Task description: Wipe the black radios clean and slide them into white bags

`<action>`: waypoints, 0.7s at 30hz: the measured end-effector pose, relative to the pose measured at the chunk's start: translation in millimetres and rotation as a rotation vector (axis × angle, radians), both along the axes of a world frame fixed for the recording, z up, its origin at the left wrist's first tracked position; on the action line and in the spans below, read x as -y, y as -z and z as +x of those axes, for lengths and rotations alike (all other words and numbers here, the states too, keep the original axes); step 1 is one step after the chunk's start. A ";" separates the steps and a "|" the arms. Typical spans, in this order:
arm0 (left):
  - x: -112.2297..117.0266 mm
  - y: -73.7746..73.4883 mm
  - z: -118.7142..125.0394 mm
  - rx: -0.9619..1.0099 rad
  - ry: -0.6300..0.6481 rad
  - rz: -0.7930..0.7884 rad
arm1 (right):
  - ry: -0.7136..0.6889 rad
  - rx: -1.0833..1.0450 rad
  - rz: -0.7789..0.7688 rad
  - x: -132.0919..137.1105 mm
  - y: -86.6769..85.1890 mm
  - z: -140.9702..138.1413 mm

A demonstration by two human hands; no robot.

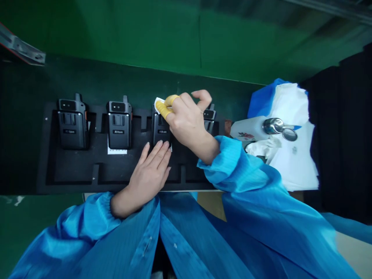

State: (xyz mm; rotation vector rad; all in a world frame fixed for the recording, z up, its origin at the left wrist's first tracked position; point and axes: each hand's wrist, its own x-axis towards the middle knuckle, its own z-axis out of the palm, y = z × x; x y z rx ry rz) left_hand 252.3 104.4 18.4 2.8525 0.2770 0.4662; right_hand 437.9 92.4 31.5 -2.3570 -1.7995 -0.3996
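The third radio from the left point(161, 124) lay in a black tray point(69, 170) on the bench point(139, 79), both hands on it. The right hand point(186, 120) had two yellow-covered fingers point(162, 109) drawn narrowly together on a small white wipe point(157, 101), which they held against the radio's top end. Its other fingers were curled, the outermost raised. The left hand point(151, 170) lay nearly flat, fingers straight and slightly apart, their tips at the radio's lower end, just below the "Riton" plate. To the left lay the first radio point(71, 126) and the second radio point(119, 123), a white label point(117, 150) showing beneath the latter. The fourth radio point(209, 115) was partly hidden behind the right hand and wrist. Right of the tray were a white bottle point(247, 128) with a flower print and metal top, white sheets point(295, 166) and something blue point(261, 100).
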 end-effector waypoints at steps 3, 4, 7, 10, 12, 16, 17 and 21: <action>-0.7 -0.5 0.1 0.001 0.003 0.005 | -0.001 0.018 0.013 1.1 2.6 -3.2; -0.9 -0.5 0.3 0.003 0.006 0.007 | 0.009 0.025 0.027 4.2 3.8 -2.5; -1.4 0.0 1.2 0.008 0.010 0.006 | 0.057 0.039 0.057 16.1 7.2 2.9; -1.2 0.6 1.6 0.026 0.009 -0.005 | 0.116 0.045 0.067 27.9 8.4 7.8; -1.0 0.4 0.1 0.039 0.009 -0.025 | 0.153 0.053 0.083 35.7 7.9 8.1; -1.8 -0.5 -7.1 0.040 0.011 -0.073 | 0.170 0.093 0.121 49.2 8.1 -2.7; -2.3 -0.3 -8.9 0.036 0.008 -0.075 | 0.147 0.096 0.121 50.8 8.9 -7.6; -4.1 2.7 -12.6 0.005 -0.009 -0.072 | -0.039 0.069 0.073 48.1 14.0 -28.5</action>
